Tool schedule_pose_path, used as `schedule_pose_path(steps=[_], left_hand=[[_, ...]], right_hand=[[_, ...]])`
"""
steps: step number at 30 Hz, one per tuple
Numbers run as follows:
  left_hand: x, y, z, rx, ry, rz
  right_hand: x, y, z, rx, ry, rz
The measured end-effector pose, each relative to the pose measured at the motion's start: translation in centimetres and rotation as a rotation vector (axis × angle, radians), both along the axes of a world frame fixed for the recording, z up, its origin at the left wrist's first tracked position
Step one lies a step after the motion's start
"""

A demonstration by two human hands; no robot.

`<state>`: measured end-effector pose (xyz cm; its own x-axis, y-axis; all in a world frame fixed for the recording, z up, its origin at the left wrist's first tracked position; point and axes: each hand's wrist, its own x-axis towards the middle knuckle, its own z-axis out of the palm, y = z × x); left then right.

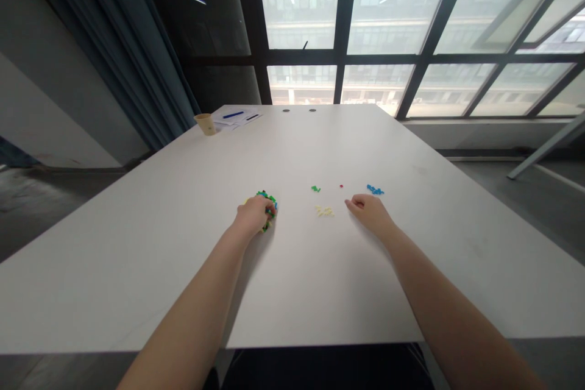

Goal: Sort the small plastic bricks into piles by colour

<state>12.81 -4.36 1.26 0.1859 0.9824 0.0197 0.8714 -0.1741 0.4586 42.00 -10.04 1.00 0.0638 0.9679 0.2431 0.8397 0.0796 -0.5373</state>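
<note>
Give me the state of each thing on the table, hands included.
Left hand: fingers at the mixed pile
Mixed pile: heaped, partly covered
Right hand: curled
Green pieces: clustered
Yellow pieces: scattered
Red piece: alone
Blue pieces: clustered
Cup: upright
Papers: spread, overlapping
Blue pen: lying on papers
Dark pen: lying on papers

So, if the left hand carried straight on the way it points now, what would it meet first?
Most likely the mixed-colour pile of small pieces, which lies right at the left hand; whether they touch is unclear from this view.
</note>
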Motion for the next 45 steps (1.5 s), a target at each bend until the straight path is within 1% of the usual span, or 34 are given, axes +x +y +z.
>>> schedule_pose_path(steps=[2, 6, 10, 12, 16, 19, 21, 24, 28, 33, 40, 42, 45], left_hand=[[0.2, -0.1, 0.2, 0.002, -0.03, -0.021], [0.8, -0.5, 0.8, 0.011, -0.213, -0.101], [1.6, -1.5, 1.8, -0.061, -0.332, -0.163], [2.0, -1.9, 2.3, -0.065, -0.385, -0.202], [3.1, -2.8, 3.0, 0.011, -0.528, -0.282], [4.0, -3.5, 3.2, 0.101, -0.602, -0.284], [4.5, -3.9, 3.2, 0.176, -0.602, -0.289], [5.1, -4.6, 3.1, 0.251, -0.563, -0.337], [5.6, -5.2, 3.1, 0.215, -0.559, -0.376], [5.9, -5.4, 3.0, 0.177, -0.59, -0.38], [5.9, -5.3, 2.6, 0.249, -0.504, -0.45], [5.9, -5.3, 2.6, 0.258, -0.492, -0.445], [5.8, -5.1, 2.5, 0.221, -0.477, -0.424]], right_hand=[[0.0, 0.0, 0.0, -0.011, -0.001, -0.001], [-0.1, 0.0, 0.1, -0.011, 0.002, 0.005], [-0.2, -0.1, 0.1, -0.007, 0.0, 0.015], [-0.3, -0.2, 0.2, 0.003, -0.004, 0.02], [-0.8, -0.6, 0.7, 0.067, -0.005, 0.057], [-1.5, -1.0, 1.4, 0.176, 0.029, 0.135], [-2.2, -1.4, 1.8, 0.249, 0.068, 0.21], [-3.3, -2.1, 2.1, 0.329, 0.117, 0.31], [-4.3, -2.7, 2.0, 0.384, 0.133, 0.38], [-4.5, -2.8, 1.9, 0.406, 0.126, 0.409], [-4.6, -2.7, 2.0, 0.406, 0.113, 0.423], [-4.6, -2.7, 2.1, 0.419, 0.114, 0.422], [-4.4, -2.8, 2.4, 0.473, 0.123, 0.43]])
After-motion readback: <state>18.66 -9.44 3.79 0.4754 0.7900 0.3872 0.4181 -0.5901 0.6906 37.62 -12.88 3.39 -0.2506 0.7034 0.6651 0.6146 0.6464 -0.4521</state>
